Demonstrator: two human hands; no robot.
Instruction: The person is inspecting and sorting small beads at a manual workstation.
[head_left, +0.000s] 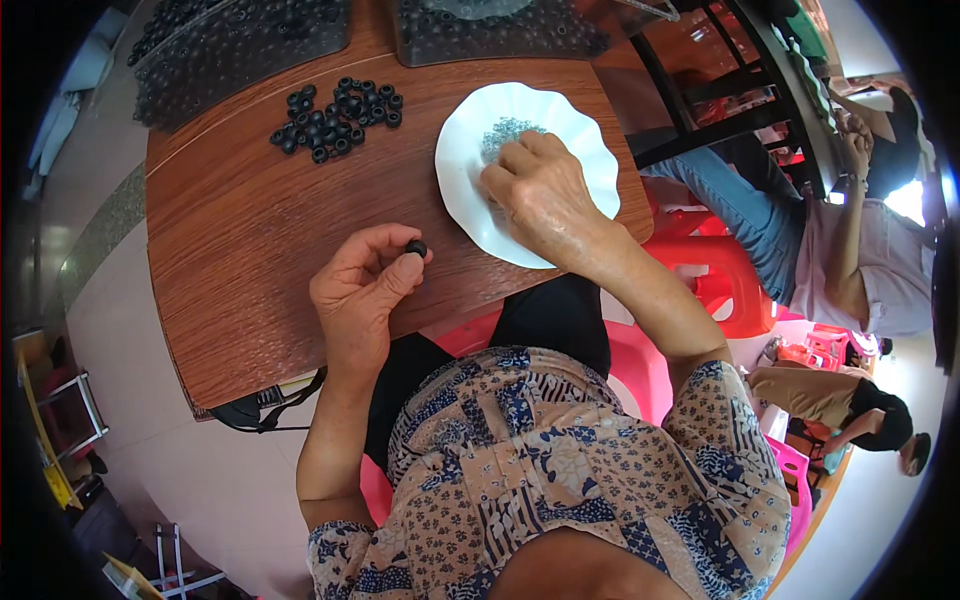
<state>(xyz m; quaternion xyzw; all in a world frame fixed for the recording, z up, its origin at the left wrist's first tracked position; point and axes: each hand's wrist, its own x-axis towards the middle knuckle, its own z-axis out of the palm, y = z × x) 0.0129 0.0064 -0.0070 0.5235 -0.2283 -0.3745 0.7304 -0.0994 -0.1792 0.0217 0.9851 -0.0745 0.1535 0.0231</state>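
Between the thumb and fingers of my left hand (365, 285) is a small round black part (416, 247), held just over the front of the wooden table (240, 260). My right hand (540, 190) reaches down into a white plate with a wavy rim (462, 200). Its fingers are bent together at a small heap of tiny clear-grey pieces (508, 132); the fingertips are hidden, so what they pinch does not show. Left of the plate lies a loose cluster of similar black round parts (335, 122).
Two clear bins of black parts stand at the far edge, a left bin (240, 70) and a right bin (500, 40). A red stool (715, 280) is right of the table. Beyond it sits a person in jeans (730, 200); another person (850, 405) is farther off.
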